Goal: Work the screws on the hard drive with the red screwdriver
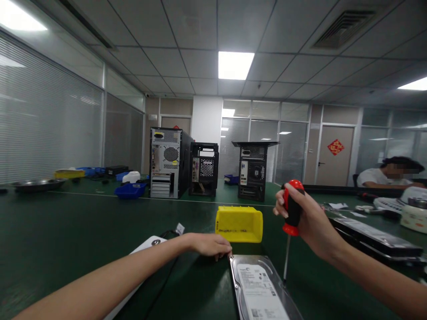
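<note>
A silver hard drive [245, 262] with a white label lies flat on the green table, running off the bottom of the view. My left hand [211, 245] has its fingers curled together, with the fingertips against the drive's far left corner. In my right hand [302, 209] is a red and black screwdriver [293, 215], held nearly upright with fingers wrapped round its handle. Its tip meets the right edge of the drive; any screw there is too small to make out. Just beyond the drive sits a yellow bin [239, 222] with small dark bits inside.
Three computer cases [165, 164] stand at the back. More hard drives [376, 238] lie at right, near a jar [413, 215]. A white power strip [147, 244] with a cable is under my left forearm. Blue bins [130, 191] and a metal tray [38, 184] are at left; another person [383, 178] sits far right.
</note>
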### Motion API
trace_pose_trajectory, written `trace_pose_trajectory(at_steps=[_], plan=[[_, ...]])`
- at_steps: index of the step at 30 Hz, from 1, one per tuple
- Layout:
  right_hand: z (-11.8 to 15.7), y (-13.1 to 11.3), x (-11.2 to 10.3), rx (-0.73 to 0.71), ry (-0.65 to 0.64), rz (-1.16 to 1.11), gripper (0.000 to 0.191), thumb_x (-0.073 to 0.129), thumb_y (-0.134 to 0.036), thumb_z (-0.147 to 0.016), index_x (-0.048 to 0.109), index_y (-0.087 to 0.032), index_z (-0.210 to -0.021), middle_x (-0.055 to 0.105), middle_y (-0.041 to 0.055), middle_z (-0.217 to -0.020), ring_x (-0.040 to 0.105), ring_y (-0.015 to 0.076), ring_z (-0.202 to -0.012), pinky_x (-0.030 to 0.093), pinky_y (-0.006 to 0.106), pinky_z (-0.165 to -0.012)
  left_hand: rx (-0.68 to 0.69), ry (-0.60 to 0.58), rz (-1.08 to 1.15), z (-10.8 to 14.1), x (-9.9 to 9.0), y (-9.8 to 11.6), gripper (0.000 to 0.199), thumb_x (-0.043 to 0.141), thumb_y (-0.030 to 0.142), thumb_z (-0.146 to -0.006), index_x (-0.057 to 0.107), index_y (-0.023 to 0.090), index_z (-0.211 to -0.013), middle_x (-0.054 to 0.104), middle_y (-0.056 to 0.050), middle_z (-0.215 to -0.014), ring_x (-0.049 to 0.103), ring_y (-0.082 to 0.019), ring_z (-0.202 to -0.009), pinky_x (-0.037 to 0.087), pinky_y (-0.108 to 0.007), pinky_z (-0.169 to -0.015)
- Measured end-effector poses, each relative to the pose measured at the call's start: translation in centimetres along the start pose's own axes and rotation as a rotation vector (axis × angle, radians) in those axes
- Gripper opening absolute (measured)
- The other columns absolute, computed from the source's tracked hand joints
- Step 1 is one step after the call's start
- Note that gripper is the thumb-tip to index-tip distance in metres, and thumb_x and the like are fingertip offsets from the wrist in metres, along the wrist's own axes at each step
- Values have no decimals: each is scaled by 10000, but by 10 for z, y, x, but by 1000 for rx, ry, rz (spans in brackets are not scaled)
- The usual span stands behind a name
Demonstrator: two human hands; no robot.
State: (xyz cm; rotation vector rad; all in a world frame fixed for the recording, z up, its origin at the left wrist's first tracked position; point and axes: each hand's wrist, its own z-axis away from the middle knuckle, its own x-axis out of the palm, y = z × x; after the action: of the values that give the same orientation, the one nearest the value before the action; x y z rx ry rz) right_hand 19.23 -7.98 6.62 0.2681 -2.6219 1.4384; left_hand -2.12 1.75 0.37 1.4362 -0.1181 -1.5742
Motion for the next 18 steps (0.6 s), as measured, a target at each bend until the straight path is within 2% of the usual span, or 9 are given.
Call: trace_pose_trajectory(at_steps=[3,7,10,14,18], plan=[[1,-1,0,-6,36,48,160,565,-368,-767,509,-218,-776,484,-33,-694,433,91,-547,440,221,-606,17,7,-6,-1,0,-1,252,311,302,-906,500,158,-824,421,10,-741,424,-111,-669,367,-245,-656],[1,-5,1,62,46,0,217,514,-413,-780,543,-219,-875,526,-4,-772,497,123,-619,454,248,-596,16,12,1,2,1,2,251,305,307,-909,486,159,-817,413,13,-729,423,-108,-657,370,-247,-660],[1,-7,2,103,23,-67,261,469,-436,-793,544,-227,-930,526,-3,-765,478,121,-578,460,274,-585,-1,9,-6,4,1,5,236,306,289,-909,484,159,-825,417,13,-735,425,-107,-663,368,-246,-663],[1,-6,3,79,0,-47,195,499,-423,-791,526,-234,-827,506,-28,-705,433,99,-531,443,246,-579,6,9,-15,2,1,2,232,305,276,-909,492,159,-837,417,13,-730,422,-102,-659,366,-240,-656],[1,-5,2,95,3,-35,203,526,-420,-773,518,-217,-758,508,-21,-682,452,108,-541,439,241,-567,24,7,-11,-2,2,-3,242,303,287,-908,498,160,-842,413,11,-726,422,-102,-644,372,-231,-632]])
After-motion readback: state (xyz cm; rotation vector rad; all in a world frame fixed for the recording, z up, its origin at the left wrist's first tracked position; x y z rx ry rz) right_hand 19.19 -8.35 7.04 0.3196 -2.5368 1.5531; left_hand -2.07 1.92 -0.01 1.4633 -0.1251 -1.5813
